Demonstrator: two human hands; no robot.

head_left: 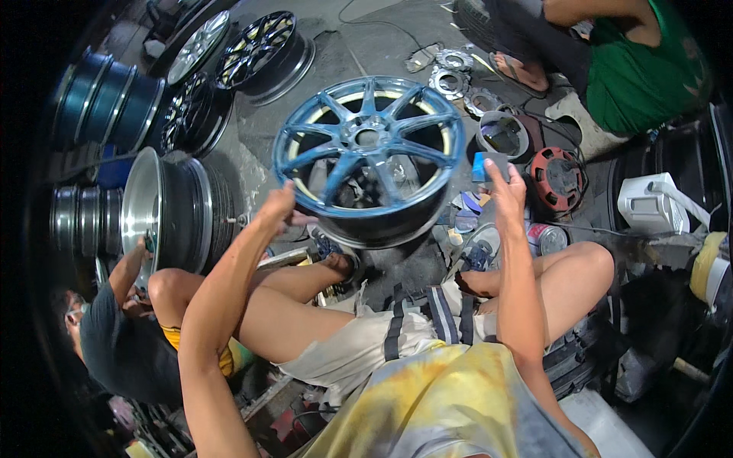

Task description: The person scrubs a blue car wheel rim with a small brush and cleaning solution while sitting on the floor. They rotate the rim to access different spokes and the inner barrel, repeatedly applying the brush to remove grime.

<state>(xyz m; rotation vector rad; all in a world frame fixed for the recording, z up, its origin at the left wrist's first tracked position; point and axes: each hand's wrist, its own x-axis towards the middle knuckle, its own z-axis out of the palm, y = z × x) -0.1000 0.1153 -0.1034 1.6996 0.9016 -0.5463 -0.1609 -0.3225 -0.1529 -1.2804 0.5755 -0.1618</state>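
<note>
A blue multi-spoke wheel rim (369,164) stands in front of my knees, tilted toward me, with a streaky, wet-looking face. My left hand (282,206) is closed on the near left part of its edge. Just right of the rim and apart from it, my right hand (507,189) pinches a folded piece of sandpaper (498,162), grey with a blue side, between thumb and fingers. Beside that hand are a bucket (524,140) with dark liquid and a round red machine (556,179). Scraps of paper (467,212) lie on the floor below the sandpaper.
Several black rims (263,53) and a silver rim (143,210) stand at left. A person (122,343) there touches the silver rim. At upper right sits another person in green (637,80). Metal rings (449,80), a can (546,238) and a white jug (649,204) are at right.
</note>
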